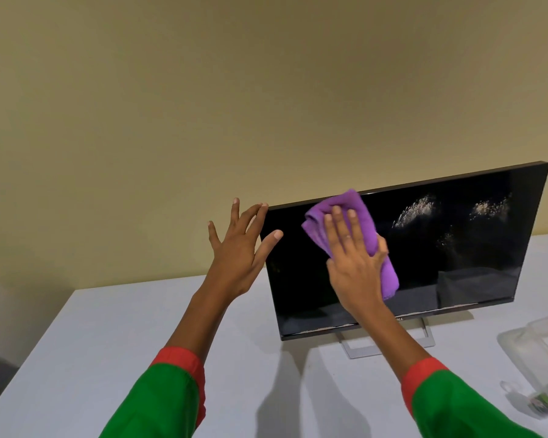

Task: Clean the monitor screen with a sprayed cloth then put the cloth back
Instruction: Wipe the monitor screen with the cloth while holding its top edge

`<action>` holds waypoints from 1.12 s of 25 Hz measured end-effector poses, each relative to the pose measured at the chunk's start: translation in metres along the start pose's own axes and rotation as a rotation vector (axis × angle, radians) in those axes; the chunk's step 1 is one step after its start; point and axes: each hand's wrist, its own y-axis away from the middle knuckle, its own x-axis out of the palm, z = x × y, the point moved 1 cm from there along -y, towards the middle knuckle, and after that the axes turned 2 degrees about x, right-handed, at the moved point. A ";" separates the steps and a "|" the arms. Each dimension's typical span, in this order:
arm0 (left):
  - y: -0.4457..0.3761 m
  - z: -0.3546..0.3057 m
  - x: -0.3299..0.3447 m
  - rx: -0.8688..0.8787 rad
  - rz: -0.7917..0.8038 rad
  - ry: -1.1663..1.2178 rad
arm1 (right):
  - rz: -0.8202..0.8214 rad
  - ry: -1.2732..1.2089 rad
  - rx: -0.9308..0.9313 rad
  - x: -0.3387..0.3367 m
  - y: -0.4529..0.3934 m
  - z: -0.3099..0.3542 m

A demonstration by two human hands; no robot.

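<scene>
A black monitor [456, 263] stands on a white table, its screen dark with pale dusty smears on the upper right part. My right hand [355, 263] lies flat on a folded purple cloth [355, 210] and presses it against the upper left part of the screen. My left hand [238, 248] is spread open at the monitor's upper left corner, with its fingertips touching the frame's edge and the thumb in front of the screen. Both forearms wear green sleeves with red cuffs.
The white table [108, 343] stretches left and forward of the monitor. A clear plastic container [538, 343] sits at the right edge, with a clear spray bottle [538, 403] lying in front of it. The monitor's silver stand [389, 346] rests below the screen. A beige wall lies behind.
</scene>
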 end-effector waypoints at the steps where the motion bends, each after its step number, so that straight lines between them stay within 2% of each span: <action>1: 0.000 -0.001 -0.001 0.008 0.001 -0.020 | 0.013 0.016 0.063 0.002 0.011 -0.008; 4: -0.005 -0.009 0.002 0.024 -0.034 -0.134 | 0.078 0.046 0.162 0.009 0.048 -0.008; 8: -0.015 -0.029 0.010 -0.007 -0.174 -0.178 | 0.167 0.016 0.062 0.013 0.065 0.018; 14: -0.018 -0.044 0.028 -0.003 -0.263 -0.107 | 0.080 -0.081 0.006 -0.005 0.008 0.009; 18: -0.019 -0.052 0.035 0.076 -0.184 -0.237 | 0.095 -0.015 0.131 -0.008 0.008 -0.024; 22: -0.031 -0.069 0.042 0.228 -0.061 -0.208 | 0.140 -0.046 0.323 0.000 0.043 -0.039; 25: -0.039 -0.077 0.045 0.266 -0.048 -0.183 | 0.213 -0.002 0.238 0.004 0.060 -0.023; 28: -0.041 -0.081 0.045 0.209 -0.095 -0.114 | 0.158 -0.107 0.139 0.003 0.037 -0.009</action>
